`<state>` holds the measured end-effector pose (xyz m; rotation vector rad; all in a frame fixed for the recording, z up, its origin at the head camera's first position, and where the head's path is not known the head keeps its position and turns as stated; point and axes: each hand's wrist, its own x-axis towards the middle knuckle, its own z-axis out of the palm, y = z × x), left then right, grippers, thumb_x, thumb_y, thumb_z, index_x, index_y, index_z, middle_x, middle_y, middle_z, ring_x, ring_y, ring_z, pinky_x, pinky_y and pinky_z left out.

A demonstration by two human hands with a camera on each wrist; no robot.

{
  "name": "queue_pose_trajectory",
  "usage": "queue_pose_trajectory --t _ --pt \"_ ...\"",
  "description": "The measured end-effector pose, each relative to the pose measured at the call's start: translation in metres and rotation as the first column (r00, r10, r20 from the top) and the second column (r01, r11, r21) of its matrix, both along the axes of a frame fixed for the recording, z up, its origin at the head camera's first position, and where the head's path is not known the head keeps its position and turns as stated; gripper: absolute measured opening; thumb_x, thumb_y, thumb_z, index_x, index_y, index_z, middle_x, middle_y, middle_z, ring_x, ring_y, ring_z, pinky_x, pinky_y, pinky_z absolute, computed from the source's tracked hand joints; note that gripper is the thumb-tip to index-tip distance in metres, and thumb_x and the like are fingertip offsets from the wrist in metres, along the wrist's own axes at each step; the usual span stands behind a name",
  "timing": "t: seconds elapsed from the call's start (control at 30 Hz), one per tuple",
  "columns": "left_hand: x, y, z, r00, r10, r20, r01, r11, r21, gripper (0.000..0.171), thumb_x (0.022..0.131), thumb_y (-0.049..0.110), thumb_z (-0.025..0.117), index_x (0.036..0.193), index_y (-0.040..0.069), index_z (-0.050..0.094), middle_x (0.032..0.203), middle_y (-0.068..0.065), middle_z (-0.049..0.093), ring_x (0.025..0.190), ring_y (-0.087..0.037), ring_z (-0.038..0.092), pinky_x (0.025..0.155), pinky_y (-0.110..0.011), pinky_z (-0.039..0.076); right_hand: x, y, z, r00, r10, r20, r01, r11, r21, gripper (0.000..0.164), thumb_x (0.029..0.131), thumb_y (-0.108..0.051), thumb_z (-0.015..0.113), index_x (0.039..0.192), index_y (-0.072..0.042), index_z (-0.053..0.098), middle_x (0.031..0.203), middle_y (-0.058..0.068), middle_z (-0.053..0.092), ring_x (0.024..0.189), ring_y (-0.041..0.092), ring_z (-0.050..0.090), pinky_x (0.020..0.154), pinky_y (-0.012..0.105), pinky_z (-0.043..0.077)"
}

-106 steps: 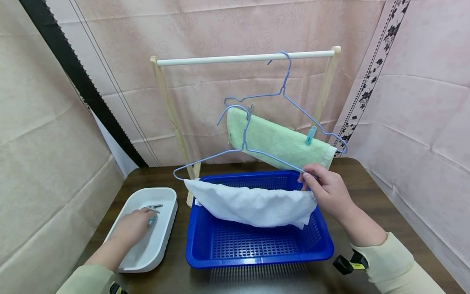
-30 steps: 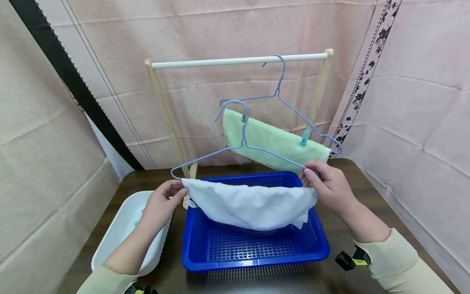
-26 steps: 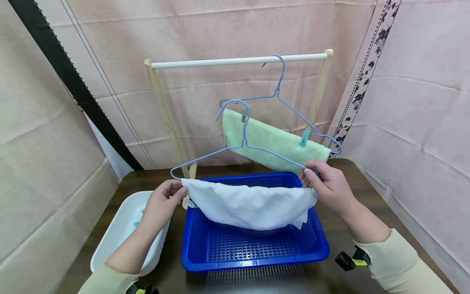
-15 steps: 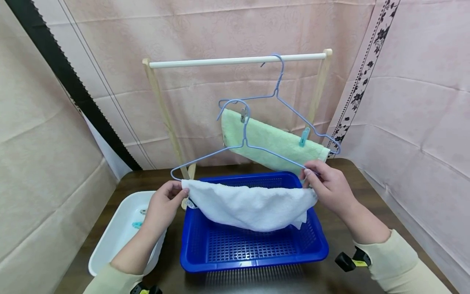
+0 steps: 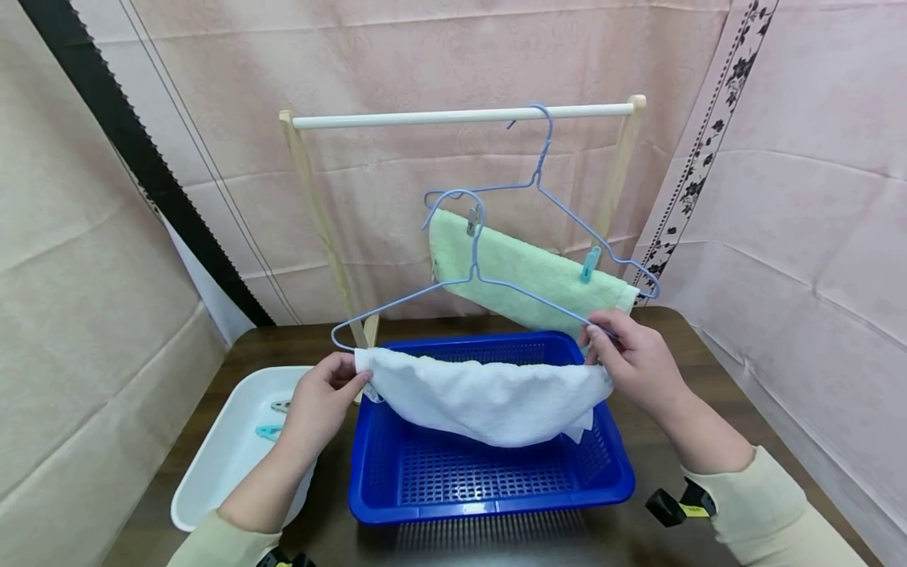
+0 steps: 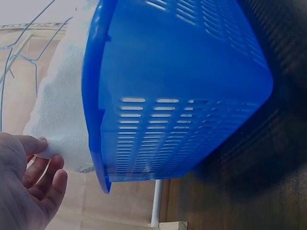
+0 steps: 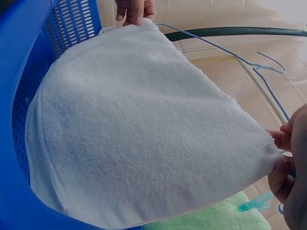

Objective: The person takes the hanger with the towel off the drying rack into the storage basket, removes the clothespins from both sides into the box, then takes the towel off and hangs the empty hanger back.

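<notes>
Over the blue basket [image 5: 489,508], left hand [image 5: 319,402] pinched white towel [image 5: 489,402] at one corner, right hand [image 5: 634,358] pinched opposite corner plus blue hanger [image 5: 473,260]; white tray [image 5: 220,465] sat left of basket.

Your place: curtained booth, wider premises unclear; pale fabric drapes [image 5: 397,47] enclose you on three sides, around a dark wood-grain bench [image 5: 697,354] bearing a small clothes rack [image 5: 425,120].

White towel [image 5: 482,402], blue hanger [image 5: 474,264], green towel [image 5: 527,268], blue basket [image 5: 489,509], border [image 5: 693,189] — white, black-flowered
</notes>
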<state>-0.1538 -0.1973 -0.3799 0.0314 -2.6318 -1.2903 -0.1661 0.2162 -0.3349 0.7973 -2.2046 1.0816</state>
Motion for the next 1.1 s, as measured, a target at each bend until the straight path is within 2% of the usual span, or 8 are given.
queue_pose_trajectory --t 0.4,0.73,0.97,1.1 --pt "0.002 0.008 -0.007 0.996 -0.054 -0.072 0.049 0.997 -0.065 0.014 0.092 0.020 0.072 0.104 0.013 0.069 0.100 -0.003 0.070 0.089 -0.020 0.062 0.081 -0.038 0.054 -0.001 0.000 -0.002 1.000 -0.025 0.014 0.025 1.000 -0.005 0.016 0.095 0.008 0.057 0.103 -0.004 0.064 0.083 0.004 0.069 0.062 0.008 0.063 0.055 0.016 0.049" --pt "0.005 0.016 -0.007 0.991 -0.096 -0.092 0.084 0.989 -0.126 0.012 0.090 0.017 0.075 0.099 0.014 0.069 0.099 -0.002 0.069 0.091 -0.021 0.064 0.081 -0.039 0.056 -0.002 0.001 -0.003 1.000 -0.022 0.014 0.022 1.000 -0.020 0.014 0.096 0.007 0.056 0.103 -0.002 0.063 0.083 0.007 0.068 0.060 0.010 0.063 0.053 0.017 0.049" --pt "0.007 0.022 -0.007 0.991 -0.115 -0.064 0.102 0.978 -0.183 0.014 0.089 0.016 0.075 0.102 0.015 0.069 0.100 -0.003 0.068 0.096 -0.024 0.066 0.083 -0.042 0.057 -0.002 0.003 -0.004 1.000 -0.031 0.008 0.031 0.999 -0.014 0.015 0.095 0.008 0.056 0.102 -0.003 0.063 0.083 0.007 0.069 0.060 0.009 0.063 0.053 0.016 0.049" --pt "0.010 0.025 -0.004 0.991 -0.116 -0.061 0.101 0.973 -0.210 0.013 0.089 0.016 0.075 0.101 0.015 0.069 0.098 -0.002 0.067 0.094 -0.021 0.065 0.082 -0.042 0.057 -0.002 0.003 -0.004 0.999 -0.041 0.009 0.041 0.999 -0.020 0.015 0.095 0.008 0.057 0.102 -0.003 0.063 0.083 0.005 0.069 0.060 0.009 0.063 0.054 0.016 0.049"
